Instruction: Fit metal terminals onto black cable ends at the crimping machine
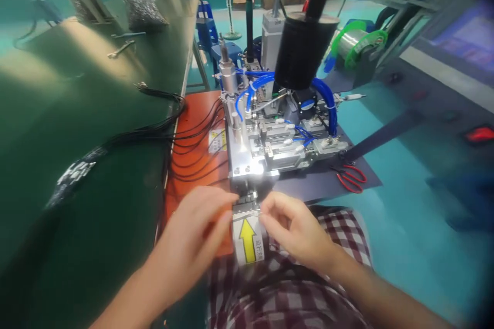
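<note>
My left hand (196, 229) and my right hand (295, 229) meet at a small metal fixture (246, 209) at the front edge of a machine (270, 139). Both hands have their fingertips curled and pinched at the fixture's sides. What they pinch is too small to make out. Just below the fixture lies a white label with a yellow arrow (247, 240) pointing toward the machine. The machine has metal blocks, blue air tubes (324, 97) and a black cylinder (304, 49) above it.
A bundle of black cables (142, 131) runs from the green bench (57, 113) at left onto the orange plate (196, 149). Red-handled scissors (350, 177) lie right of the machine. A green wire spool (357, 41) stands behind. My checked clothing (293, 288) is below.
</note>
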Demonstrator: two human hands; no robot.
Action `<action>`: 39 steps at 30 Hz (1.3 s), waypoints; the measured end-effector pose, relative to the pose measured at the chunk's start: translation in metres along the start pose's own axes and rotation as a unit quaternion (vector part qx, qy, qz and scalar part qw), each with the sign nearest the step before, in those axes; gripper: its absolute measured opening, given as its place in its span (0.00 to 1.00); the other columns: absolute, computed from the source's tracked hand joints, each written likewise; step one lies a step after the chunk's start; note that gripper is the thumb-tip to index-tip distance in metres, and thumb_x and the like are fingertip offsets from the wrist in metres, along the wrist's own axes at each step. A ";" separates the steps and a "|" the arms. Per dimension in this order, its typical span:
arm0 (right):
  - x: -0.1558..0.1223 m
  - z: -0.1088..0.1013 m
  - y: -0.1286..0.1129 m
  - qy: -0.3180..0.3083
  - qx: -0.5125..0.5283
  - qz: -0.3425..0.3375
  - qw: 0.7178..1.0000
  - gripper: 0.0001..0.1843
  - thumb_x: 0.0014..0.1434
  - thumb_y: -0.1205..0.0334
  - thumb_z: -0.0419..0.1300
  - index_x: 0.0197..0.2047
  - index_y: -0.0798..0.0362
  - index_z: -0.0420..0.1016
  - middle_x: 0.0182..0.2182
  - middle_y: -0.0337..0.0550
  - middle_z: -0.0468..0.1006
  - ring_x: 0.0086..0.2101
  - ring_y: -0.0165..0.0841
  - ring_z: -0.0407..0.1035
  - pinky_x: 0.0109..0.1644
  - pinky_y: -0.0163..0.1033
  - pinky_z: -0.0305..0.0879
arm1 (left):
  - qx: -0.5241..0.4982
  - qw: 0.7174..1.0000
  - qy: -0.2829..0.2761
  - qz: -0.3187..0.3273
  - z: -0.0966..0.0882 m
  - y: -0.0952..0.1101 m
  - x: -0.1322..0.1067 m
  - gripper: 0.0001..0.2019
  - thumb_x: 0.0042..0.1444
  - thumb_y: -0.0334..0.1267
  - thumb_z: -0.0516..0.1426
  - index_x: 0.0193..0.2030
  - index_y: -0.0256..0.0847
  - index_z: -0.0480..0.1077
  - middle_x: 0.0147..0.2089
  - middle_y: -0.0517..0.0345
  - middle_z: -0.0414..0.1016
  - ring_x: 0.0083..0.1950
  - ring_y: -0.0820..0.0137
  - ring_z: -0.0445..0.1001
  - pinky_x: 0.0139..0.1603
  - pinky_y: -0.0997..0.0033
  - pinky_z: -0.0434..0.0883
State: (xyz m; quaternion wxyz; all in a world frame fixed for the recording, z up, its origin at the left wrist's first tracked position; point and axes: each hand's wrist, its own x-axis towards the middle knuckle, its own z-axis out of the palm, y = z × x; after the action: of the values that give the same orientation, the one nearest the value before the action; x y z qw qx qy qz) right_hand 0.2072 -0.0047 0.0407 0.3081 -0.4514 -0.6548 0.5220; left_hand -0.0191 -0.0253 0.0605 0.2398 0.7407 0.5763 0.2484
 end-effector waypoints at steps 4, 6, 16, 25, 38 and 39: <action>0.001 -0.003 -0.006 -0.002 0.014 -0.012 1.000 0.07 0.62 0.64 0.58 0.31 0.52 0.68 0.24 0.33 0.66 0.24 0.26 0.60 0.28 0.33 0.56 | -0.213 0.966 -0.120 -0.084 0.021 0.029 0.017 0.11 0.61 0.49 0.57 0.39 0.45 0.76 0.32 0.56 0.75 0.32 0.68 0.72 0.31 0.72 0.69; 0.004 -0.003 -0.008 0.010 0.022 0.000 1.000 0.07 0.61 0.65 0.58 0.30 0.52 0.68 0.24 0.33 0.67 0.24 0.26 0.60 0.28 0.33 0.57 | -0.305 0.928 -0.119 -0.177 0.027 0.032 0.021 0.14 0.56 0.52 0.60 0.36 0.43 0.75 0.25 0.60 0.69 0.22 0.73 0.63 0.21 0.75 0.61; 0.010 0.029 -0.002 0.094 0.018 0.041 0.995 0.06 0.58 0.66 0.58 0.29 0.52 0.68 0.24 0.34 0.68 0.25 0.27 0.62 0.30 0.34 0.60 | -0.497 0.778 -0.057 -0.380 0.031 0.024 0.019 0.21 0.42 0.54 0.69 0.32 0.41 0.69 0.15 0.69 0.59 0.18 0.78 0.53 0.19 0.79 0.57; 0.020 0.009 -0.004 0.049 0.099 0.083 0.990 0.05 0.57 0.62 0.62 0.32 0.54 0.76 0.28 0.39 0.76 0.28 0.29 0.66 0.32 0.35 0.63 | -0.494 0.770 -0.079 -0.396 0.030 0.021 0.022 0.24 0.38 0.56 0.70 0.31 0.41 0.69 0.14 0.68 0.59 0.18 0.80 0.50 0.19 0.79 0.57; 0.028 0.011 -0.010 -0.017 0.279 0.169 0.945 0.10 0.51 0.59 0.67 0.27 0.53 0.71 0.17 0.28 0.62 0.19 0.22 0.50 0.22 0.31 0.47 | -0.520 0.764 -0.081 -0.374 0.025 0.020 0.021 0.20 0.41 0.49 0.70 0.32 0.40 0.70 0.20 0.65 0.67 0.17 0.82 0.53 0.19 0.79 0.56; 0.028 0.010 -0.011 -0.024 0.288 0.174 0.941 0.09 0.50 0.59 0.66 0.26 0.53 0.71 0.16 0.28 0.61 0.18 0.22 0.50 0.21 0.31 0.47 | -0.527 0.762 -0.086 -0.366 0.025 0.020 0.020 0.19 0.42 0.49 0.70 0.33 0.40 0.70 0.20 0.65 0.68 0.17 0.83 0.53 0.19 0.79 0.56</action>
State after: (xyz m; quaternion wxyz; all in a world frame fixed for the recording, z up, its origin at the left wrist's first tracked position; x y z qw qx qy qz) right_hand 0.1840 0.0164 0.0462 0.3132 -0.4374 -0.3952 0.7446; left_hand 0.0160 -0.0115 0.0556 0.7136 0.2481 0.5588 0.3420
